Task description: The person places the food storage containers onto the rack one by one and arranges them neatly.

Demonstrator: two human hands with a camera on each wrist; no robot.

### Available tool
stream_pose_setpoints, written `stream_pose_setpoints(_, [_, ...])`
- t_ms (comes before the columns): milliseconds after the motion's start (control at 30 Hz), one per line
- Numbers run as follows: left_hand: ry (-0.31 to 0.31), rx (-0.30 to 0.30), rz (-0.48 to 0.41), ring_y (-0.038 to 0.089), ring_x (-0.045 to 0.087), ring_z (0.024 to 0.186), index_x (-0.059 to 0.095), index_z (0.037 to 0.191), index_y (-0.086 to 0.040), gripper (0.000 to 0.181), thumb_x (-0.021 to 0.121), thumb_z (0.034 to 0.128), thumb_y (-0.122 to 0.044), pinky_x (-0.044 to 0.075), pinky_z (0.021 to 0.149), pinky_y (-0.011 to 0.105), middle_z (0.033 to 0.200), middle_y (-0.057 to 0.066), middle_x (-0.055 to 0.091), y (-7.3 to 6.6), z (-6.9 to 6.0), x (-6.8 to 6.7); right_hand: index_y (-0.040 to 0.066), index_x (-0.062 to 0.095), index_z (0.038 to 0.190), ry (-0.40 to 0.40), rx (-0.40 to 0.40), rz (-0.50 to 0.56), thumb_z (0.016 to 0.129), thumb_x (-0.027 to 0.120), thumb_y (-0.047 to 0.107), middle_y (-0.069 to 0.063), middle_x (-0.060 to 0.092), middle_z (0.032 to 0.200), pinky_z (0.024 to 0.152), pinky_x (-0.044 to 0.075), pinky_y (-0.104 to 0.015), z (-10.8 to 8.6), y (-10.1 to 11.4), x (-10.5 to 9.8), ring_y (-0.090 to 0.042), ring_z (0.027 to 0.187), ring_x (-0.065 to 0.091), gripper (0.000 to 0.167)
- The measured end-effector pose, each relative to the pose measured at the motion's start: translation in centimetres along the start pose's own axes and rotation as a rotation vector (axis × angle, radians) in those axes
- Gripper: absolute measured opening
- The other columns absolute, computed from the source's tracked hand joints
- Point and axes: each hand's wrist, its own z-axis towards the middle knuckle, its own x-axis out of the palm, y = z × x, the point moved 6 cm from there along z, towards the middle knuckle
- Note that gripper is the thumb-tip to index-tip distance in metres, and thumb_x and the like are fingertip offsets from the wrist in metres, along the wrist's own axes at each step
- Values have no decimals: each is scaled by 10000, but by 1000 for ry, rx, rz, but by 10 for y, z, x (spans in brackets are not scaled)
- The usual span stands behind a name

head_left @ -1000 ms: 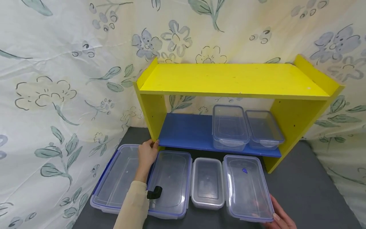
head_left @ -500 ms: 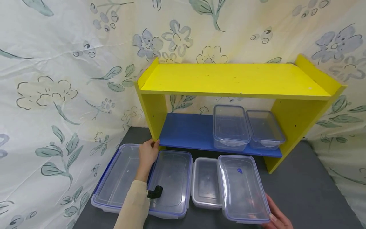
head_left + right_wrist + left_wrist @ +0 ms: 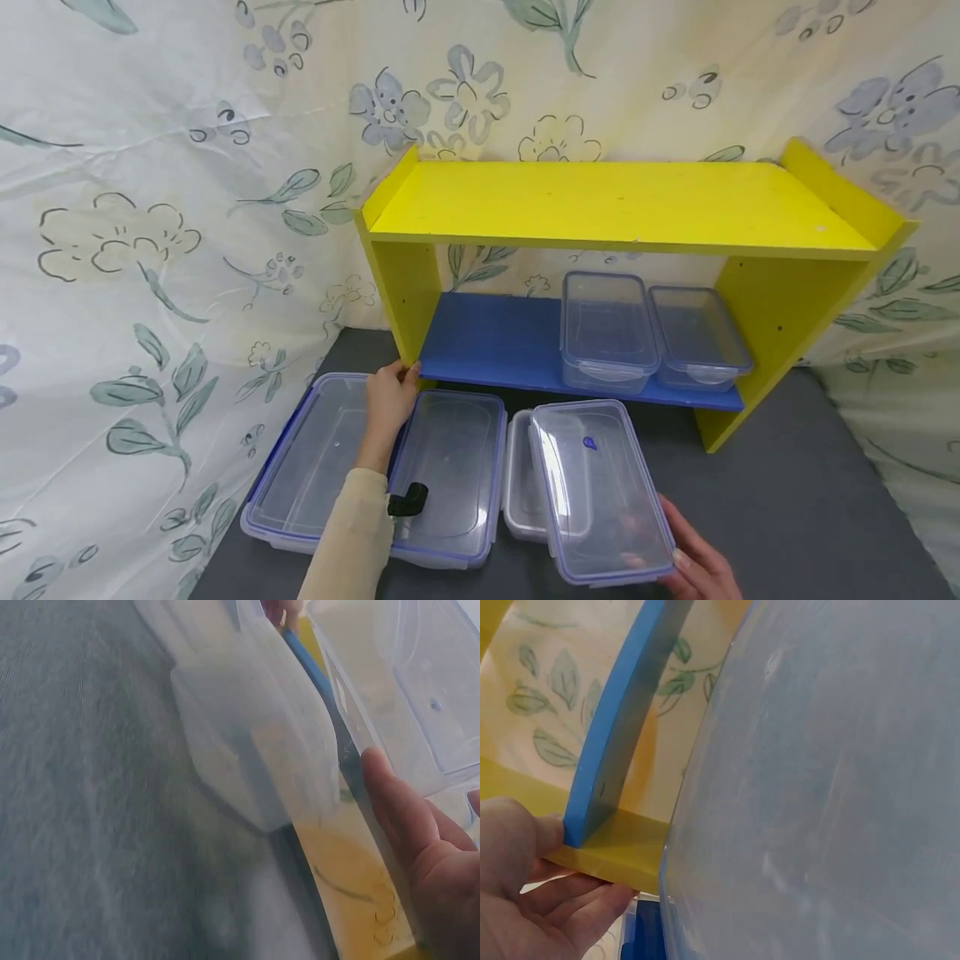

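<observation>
My left hand (image 3: 388, 408) grips the lower left edge of the yellow shelf unit (image 3: 615, 204); in the left wrist view its thumb and fingers (image 3: 592, 907) pinch the yellow side panel by the blue shelf. With my right hand (image 3: 697, 554) I hold the lower right corner of a clear container with a blue-rimmed lid (image 3: 603, 500). That container is tilted and partly covers a smaller container with a greyish rim (image 3: 519, 479). In the right wrist view the fingers (image 3: 401, 806) of my right hand lie under the container's side (image 3: 360, 720).
Two lidded containers, a taller one (image 3: 609, 329) and a lower one (image 3: 697, 333), stand on the right of the blue shelf (image 3: 491, 337). Two larger containers lie at the left (image 3: 307, 467) and centre left (image 3: 453, 467) of the dark table (image 3: 810, 500). A floral cloth (image 3: 187, 183) hangs behind.
My right hand has carried the blue-rimmed container leftward, from beside the smaller container to over part of it, turning it slightly. My left hand keeps its grip on the shelf unit.
</observation>
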Motion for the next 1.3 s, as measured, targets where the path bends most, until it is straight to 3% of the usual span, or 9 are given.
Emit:
stream_pose_setpoints(133, [2,-18,5,225,588,570,727,849,-40,283,621,959,-278,457,524,305,711,110,707,0,0,-1,245,302,1533,-4,-139,-62,1061,276,79,208,498,1435,985,501,-324,12,1,14,-72,1248,560,501])
stream_pose_setpoints(200, [6,-23,2,230,601,585,732,868,-37,278,620,959,-275,470,535,312,727,113,714,-1,0,-1,233,334,1522,5,-167,-64,1055,279,59,194,500,1439,980,505,-327,16,-1,20,-80,1245,565,502])
stream_pose_setpoints(300, [12,-23,-3,228,604,588,733,881,-32,271,624,956,-268,473,536,316,735,119,716,-2,-1,-1,201,323,1526,-32,-171,-106,1053,294,65,203,509,1426,970,512,-328,21,-4,28,-83,1229,577,493])
stream_pose_setpoints(467, [17,-27,-10,211,598,565,735,896,-50,270,619,961,-285,468,519,304,730,112,712,-3,-2,-1,167,270,1542,-165,-124,-217,1050,369,130,252,515,1388,948,526,-327,31,-8,37,-63,1193,591,503])
stream_pose_setpoints(767, [23,-13,-21,194,588,550,745,940,-62,266,614,964,-291,464,514,302,729,107,710,0,-1,-1,161,371,1501,-153,-171,-203,1039,375,91,213,534,1392,929,536,-332,49,-10,62,-73,1201,588,468])
stream_pose_setpoints(1067, [17,-12,-16,195,575,541,739,898,-58,273,616,962,-293,452,508,293,714,109,705,1,-2,0,73,256,1532,-213,-165,-245,1043,386,128,224,524,1391,939,529,-315,59,-10,71,-74,1206,586,509])
stream_pose_setpoints(1133, [13,-9,-13,191,570,532,737,883,-58,279,614,962,-295,446,502,290,704,108,702,1,-2,0,71,267,1529,-195,-194,-248,1041,383,111,207,525,1397,928,536,-318,61,-9,72,-83,1199,589,503])
stream_pose_setpoints(1300, [9,6,-7,202,586,545,740,880,-59,276,614,962,-289,461,513,304,708,107,708,0,-2,0,47,321,1508,-75,-355,-201,1026,338,-2,125,524,1432,894,551,-312,68,-4,79,-100,1198,591,485])
